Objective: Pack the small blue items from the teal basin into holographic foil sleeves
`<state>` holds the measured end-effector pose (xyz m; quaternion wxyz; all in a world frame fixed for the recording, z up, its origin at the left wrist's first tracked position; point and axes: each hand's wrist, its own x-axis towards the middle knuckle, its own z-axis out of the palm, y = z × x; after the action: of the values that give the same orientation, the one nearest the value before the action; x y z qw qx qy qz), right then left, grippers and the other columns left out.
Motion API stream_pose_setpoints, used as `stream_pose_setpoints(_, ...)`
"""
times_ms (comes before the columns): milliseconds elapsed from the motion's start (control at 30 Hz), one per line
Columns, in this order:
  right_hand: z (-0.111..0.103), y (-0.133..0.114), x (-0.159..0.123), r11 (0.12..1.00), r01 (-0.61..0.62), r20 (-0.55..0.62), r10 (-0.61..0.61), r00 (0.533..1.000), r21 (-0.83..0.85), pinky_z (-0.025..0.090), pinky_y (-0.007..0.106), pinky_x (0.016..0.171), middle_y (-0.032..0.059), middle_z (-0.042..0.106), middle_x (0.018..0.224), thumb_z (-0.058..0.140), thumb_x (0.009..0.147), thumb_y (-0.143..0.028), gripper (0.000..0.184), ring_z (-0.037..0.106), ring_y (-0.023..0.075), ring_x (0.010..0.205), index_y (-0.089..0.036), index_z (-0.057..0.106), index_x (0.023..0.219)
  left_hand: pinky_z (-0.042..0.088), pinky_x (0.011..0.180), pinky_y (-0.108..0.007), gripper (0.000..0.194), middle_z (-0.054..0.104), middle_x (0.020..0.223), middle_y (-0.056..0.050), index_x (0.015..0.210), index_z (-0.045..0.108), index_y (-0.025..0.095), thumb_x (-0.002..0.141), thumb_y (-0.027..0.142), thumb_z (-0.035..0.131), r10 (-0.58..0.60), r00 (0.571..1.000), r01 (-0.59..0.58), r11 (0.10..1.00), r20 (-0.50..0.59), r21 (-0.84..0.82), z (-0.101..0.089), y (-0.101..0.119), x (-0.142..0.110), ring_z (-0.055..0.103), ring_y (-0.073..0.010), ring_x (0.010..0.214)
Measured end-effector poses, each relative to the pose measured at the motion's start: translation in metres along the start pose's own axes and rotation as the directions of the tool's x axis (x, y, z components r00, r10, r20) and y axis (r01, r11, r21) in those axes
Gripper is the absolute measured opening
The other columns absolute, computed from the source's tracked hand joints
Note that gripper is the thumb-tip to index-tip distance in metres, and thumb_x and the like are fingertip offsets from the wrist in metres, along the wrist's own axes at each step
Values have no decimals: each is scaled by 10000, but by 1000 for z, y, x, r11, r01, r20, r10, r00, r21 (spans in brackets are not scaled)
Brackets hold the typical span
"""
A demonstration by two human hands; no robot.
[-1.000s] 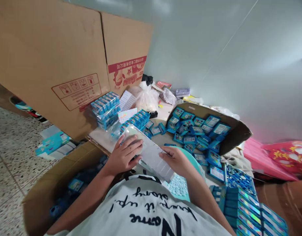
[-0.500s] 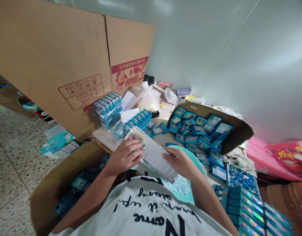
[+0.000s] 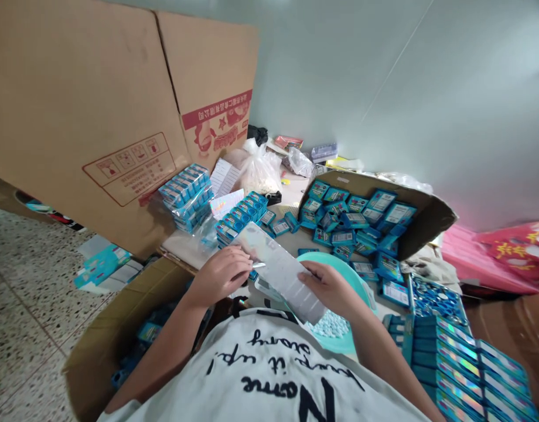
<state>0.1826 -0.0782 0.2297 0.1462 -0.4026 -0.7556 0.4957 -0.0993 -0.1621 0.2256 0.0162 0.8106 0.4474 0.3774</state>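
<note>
A long, flat, greyish-white card strip (image 3: 283, 274) with crease lines slants across in front of my chest. My right hand (image 3: 326, 286) grips its right edge, thumb on top. My left hand (image 3: 224, 272) is closed near the far left end, fingers curled round a small pale flap (image 3: 257, 265) that seems to belong to the card. Under the strip is a turquoise basin (image 3: 355, 281) holding pale blue candy-like pieces (image 3: 333, 324). Just beyond the card's far end stands a row of small blue boxes (image 3: 242, 215).
A tipped carton (image 3: 427, 225) spills small blue boxes on the right. Stacked blue display boxes (image 3: 454, 357) stand at lower right, below a tray of blue pieces (image 3: 439, 302). A tall cardboard box (image 3: 120, 88) rises at left, above an open carton (image 3: 91, 346). A knotted plastic bag (image 3: 261, 170) lies behind.
My view has shifted slightly. At the card's far end, my left fingers have curled in from lying across it, and a small flap now sticks out there. My right hand keeps its hold.
</note>
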Motion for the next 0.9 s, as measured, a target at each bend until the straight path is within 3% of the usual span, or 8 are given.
stream_pose_setpoints(100, -10, 24, -11, 979, -60, -18, 65, 998, 196, 415, 258, 580, 36, 653, 843, 534, 934, -504, 356, 573, 176, 701, -182, 645, 1037, 510, 1005, -401, 90, 730, 927, -35, 921, 657, 208, 867, 145, 622, -112, 991, 100, 983, -73, -156, 1, -5, 4, 678, -172, 946)
stream_pose_setpoints(200, -16, 69, -21, 921, -142, -149, 207, 967, 364, 440, 272, 551, 61, 663, 846, 579, 881, -580, 461, 597, 194, 671, -172, 619, 1092, 531, 954, -375, 42, 721, 886, -30, 882, 656, 208, 841, 202, 665, -336, 933, 289, 912, -127, -293, -1, -11, 9, 682, -183, 905)
stream_pose_setpoints(333, 0, 145, -29, 891, -394, -308, 449, 839, 225, 474, 312, 519, 41, 631, 713, 553, 799, -632, 484, 615, 232, 627, -169, 617, 927, 560, 829, -310, 177, 696, 873, -37, 928, 638, 197, 819, 324, 694, -611, 787, 528, 741, -89, -415, -6, -27, 17, 680, -190, 874)
stream_pose_setpoints(467, 37, 183, -26, 750, -657, -388, 630, 673, 77, 547, 437, 670, 136, 691, 880, 528, 778, -418, 458, 683, 338, 825, -104, 618, 1099, 550, 800, -295, 217, 684, 847, -30, 913, 627, 190, 796, 352, 713, -656, 754, 570, 686, -45, -453, -12, -52, 27, 676, -181, 832)
stream_pose_setpoints(533, 50, 173, -17, 745, -667, -506, 581, 638, 13, 497, 529, 880, 253, 617, 1190, 504, 805, -327, 554, 610, 397, 1102, -58, 531, 1289, 541, 803, -294, 201, 684, 849, -26, 904, 638, 192, 791, 340, 714, -654, 756, 579, 690, -32, -435, -14, -64, 31, 671, -179, 830)
stream_pose_setpoints(633, 57, 124, 10, 867, -471, -630, 277, 726, -161, 376, 542, 1063, 242, 440, 1435, 402, 925, -313, 535, 454, 370, 1309, -99, 437, 1414, 536, 843, -313, 161, 695, 891, -34, 893, 653, 195, 799, 318, 698, -649, 761, 586, 695, -11, -417, -13, -80, 38, 669, -187, 872)
stream_pose_setpoints(767, 54, 34, 64, 995, 45, -465, -79, 882, -83, 450, 464, 1031, 145, 513, 1375, 487, 969, -404, 471, 521, 280, 1250, -223, 457, 1402, 520, 924, -353, 145, 711, 1044, -76, 815, 657, 190, 810, 334, 671, -597, 800, 568, 722, 59, -396, -10, -97, 47, 656, -230, 1028)
stream_pose_setpoints(900, 60, -24, 117, 953, 304, -374, -279, 884, 8, 443, 455, 1047, 135, 515, 1382, 688, 870, -418, 625, 514, 280, 1261, -249, 445, 1420, 527, 839, -320, 165, 722, 933, -53, 817, 664, 190, 820, 354, 649, -612, 777, 623, 714, 147, -320, -10, -114, 52, 666, -211, 906)
